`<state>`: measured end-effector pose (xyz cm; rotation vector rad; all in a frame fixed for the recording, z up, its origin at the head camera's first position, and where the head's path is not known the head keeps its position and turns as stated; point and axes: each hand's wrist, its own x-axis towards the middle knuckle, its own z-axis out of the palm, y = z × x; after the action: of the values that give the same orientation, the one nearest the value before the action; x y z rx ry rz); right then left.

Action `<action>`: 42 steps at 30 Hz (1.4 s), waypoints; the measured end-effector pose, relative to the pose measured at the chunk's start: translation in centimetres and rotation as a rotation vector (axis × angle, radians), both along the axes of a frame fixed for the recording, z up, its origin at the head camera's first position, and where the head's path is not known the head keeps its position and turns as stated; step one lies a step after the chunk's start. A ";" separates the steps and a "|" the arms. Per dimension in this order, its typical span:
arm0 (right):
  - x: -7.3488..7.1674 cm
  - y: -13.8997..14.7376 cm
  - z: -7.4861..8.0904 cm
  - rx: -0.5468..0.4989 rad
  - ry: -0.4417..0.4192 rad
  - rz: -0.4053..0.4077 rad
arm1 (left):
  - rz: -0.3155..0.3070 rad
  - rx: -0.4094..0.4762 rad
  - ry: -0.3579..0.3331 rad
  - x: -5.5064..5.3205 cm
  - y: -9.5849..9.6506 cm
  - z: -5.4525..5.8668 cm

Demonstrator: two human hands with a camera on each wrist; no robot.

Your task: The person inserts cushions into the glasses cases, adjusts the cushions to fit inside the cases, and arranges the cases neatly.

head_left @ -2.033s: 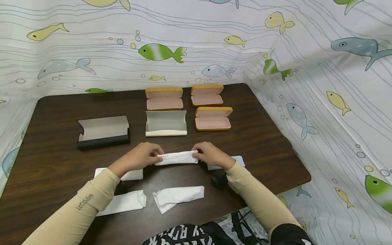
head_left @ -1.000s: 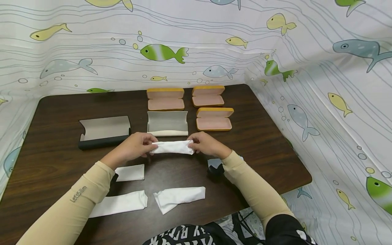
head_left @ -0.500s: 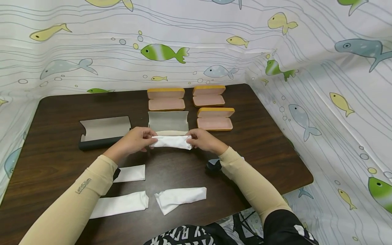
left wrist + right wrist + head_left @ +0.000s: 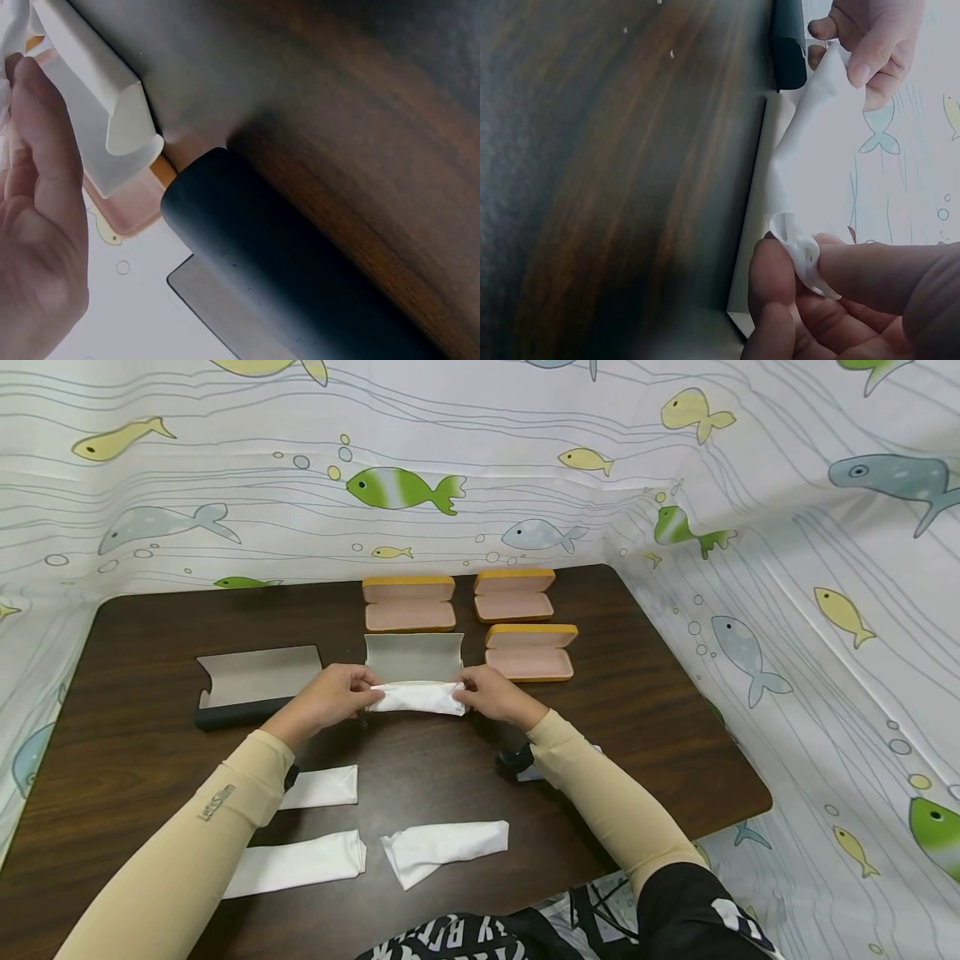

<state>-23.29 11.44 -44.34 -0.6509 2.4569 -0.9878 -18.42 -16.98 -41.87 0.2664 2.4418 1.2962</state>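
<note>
Over the near edge of an open, cream-coloured oblong case with grey lining (image 4: 414, 656), the person's left hand (image 4: 335, 695) is pinching the left end of a narrow white folded cloth bundle (image 4: 417, 697) and the right hand (image 4: 497, 693) is pinching its right end; whether the bundle is touching the case, one cannot tell. Left of the case, an open black oblong case with grey lining (image 4: 247, 712) is sitting, dark-brown wooden tabletop (image 4: 660, 735) showing between. Close behind and to the right, three open yellow cases with pink lining (image 4: 529, 664) are narrowing the room. On its near side, wood is stretching toward three white folded cloths (image 4: 446, 847).
</note>
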 end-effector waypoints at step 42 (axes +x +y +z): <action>-2.6 -2.5 -0.7 0.362 0.471 -0.032 | 0.111 -0.378 0.288 -3.6 0.8 -1.6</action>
<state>-25.86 8.93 -45.07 -0.7871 2.9554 -0.4026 -22.03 -16.21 -43.49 0.2309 2.9198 0.8564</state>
